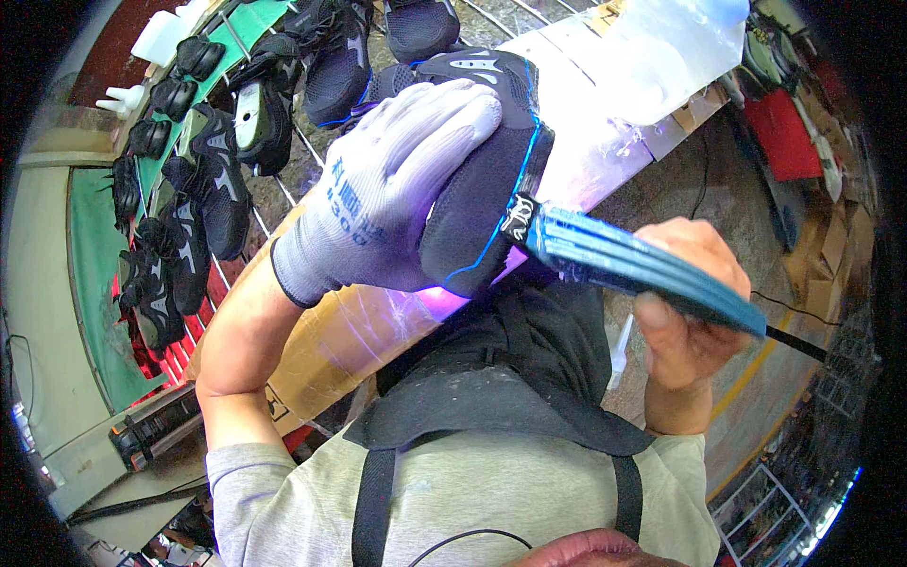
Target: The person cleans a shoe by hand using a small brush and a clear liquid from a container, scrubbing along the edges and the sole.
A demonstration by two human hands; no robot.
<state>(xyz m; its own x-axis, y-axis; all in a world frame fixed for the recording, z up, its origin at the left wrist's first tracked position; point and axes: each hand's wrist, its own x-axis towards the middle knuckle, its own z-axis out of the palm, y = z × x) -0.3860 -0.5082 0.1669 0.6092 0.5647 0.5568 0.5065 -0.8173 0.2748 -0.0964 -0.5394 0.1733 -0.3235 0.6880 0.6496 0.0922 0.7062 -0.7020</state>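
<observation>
My left hand [383, 194], in a pale grey knit glove, is wrapped around a black shoe upper with blue trim [487, 180], held heel end toward me above the bench edge. My bare right hand [685, 307] grips a flat blue tool with ridged strips [642, 265]; its tip meets the shoe's heel tab. A thin dark rod sticks out of the tool's far end at the right.
Several black shoes [213, 184] rest on a wire rack over a green conveyor [90, 255] at the left. A clear plastic sheet [675, 47] lies on the taped cardboard bench top [359, 331]. A red box [779, 132] and cardboard sit on the floor to the right.
</observation>
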